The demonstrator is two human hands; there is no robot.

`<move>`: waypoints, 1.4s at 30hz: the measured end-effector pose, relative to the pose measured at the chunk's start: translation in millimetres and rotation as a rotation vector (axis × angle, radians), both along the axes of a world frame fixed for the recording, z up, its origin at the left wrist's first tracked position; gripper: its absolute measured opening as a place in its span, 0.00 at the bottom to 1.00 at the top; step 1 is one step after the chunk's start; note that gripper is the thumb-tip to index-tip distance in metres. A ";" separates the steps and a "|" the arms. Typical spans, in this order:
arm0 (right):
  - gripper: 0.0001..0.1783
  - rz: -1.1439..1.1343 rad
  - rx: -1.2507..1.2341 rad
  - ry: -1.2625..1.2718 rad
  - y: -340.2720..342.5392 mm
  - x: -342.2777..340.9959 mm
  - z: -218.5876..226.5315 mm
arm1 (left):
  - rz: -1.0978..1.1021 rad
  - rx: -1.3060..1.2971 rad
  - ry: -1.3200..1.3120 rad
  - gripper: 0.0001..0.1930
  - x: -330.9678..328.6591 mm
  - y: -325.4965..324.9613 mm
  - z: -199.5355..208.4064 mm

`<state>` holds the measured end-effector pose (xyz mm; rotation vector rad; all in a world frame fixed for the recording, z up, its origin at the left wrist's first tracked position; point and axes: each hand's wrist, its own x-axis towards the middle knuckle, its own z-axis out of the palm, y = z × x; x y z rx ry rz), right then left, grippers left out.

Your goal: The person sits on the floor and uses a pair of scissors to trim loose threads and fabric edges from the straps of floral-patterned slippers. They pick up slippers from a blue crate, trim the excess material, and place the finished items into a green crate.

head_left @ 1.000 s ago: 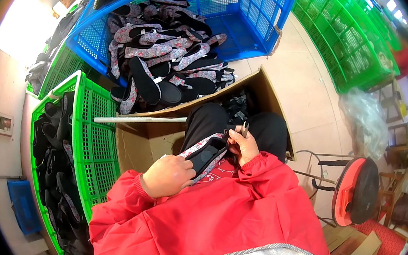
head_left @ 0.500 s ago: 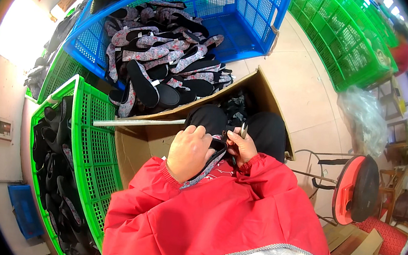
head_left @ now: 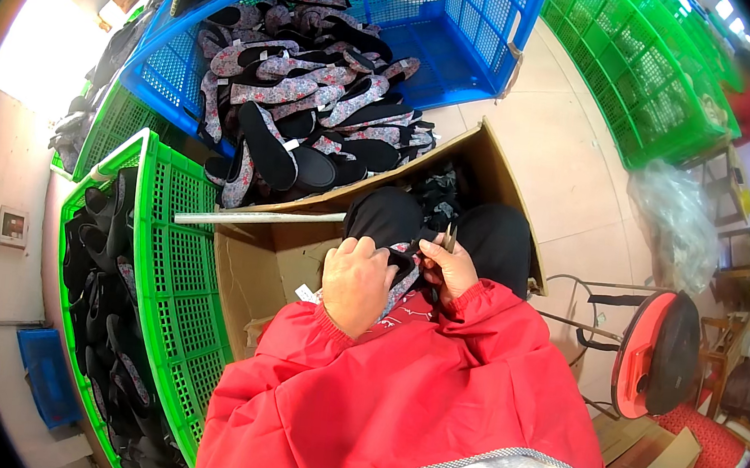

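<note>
Over my lap, my left hand (head_left: 356, 284) is closed around a slipper (head_left: 405, 280) with grey-pink floral fabric and a black lining. A white tag (head_left: 305, 293) sticks out beside that hand. My right hand (head_left: 450, 268) is closed too, with the metal points of a small pair of thread snips (head_left: 451, 237) rising above its fingers. Those right fingers meet the slipper's far edge; the exact contact is hidden. Much of the slipper is covered by my left hand.
An open cardboard box (head_left: 255, 263) surrounds my knees, with a pale rod (head_left: 259, 217) across it. Beyond, floral slippers (head_left: 316, 93) are heaped in and before a blue crate (head_left: 462, 80). At left stands a green crate (head_left: 186, 270) of black slippers; a red-and-black round stool (head_left: 657, 356) is at right.
The slipper has turned a little between my hands, and the white tag shows more. The snips' two points now appear slightly apart. My whole view has shifted slightly.
</note>
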<state>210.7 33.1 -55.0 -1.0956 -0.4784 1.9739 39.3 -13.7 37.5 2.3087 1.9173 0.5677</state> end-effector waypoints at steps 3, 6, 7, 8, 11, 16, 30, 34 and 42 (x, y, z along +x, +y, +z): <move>0.12 0.009 -0.006 -0.018 0.8 -0.2 2.4 | 0.023 0.024 -0.002 0.06 -1.2 2.6 -6.2; 0.12 0.031 -0.001 -0.018 1.6 0.8 5.7 | 0.035 0.080 -0.036 0.03 -3.6 3.9 -14.7; 0.12 0.042 0.003 -0.014 2.0 1.5 6.4 | 0.033 0.079 -0.058 0.03 -4.9 4.0 -15.7; 0.11 0.044 0.004 -0.019 1.7 2.0 6.6 | 0.031 0.080 -0.079 0.02 -5.9 3.5 -16.6; 0.10 0.063 0.005 -0.017 2.0 4.1 6.3 | 0.027 0.097 -0.146 0.02 -7.6 1.7 -19.9; 0.08 0.044 -0.008 0.011 3.2 8.3 12.6 | 0.064 0.087 -0.173 0.02 -8.6 -1.2 -13.8; 0.19 0.477 0.359 -0.056 -0.9 26.6 86.8 | 0.112 0.080 -0.296 0.02 -12.1 -5.9 -27.0; 0.26 0.718 0.460 -0.184 -7.3 12.6 90.8 | 0.077 0.080 -0.313 0.02 -12.1 -3.1 -23.9; 0.31 0.785 0.754 -0.530 -8.6 14.2 61.7 | 0.080 0.073 -0.325 0.02 -14.7 -5.5 -30.0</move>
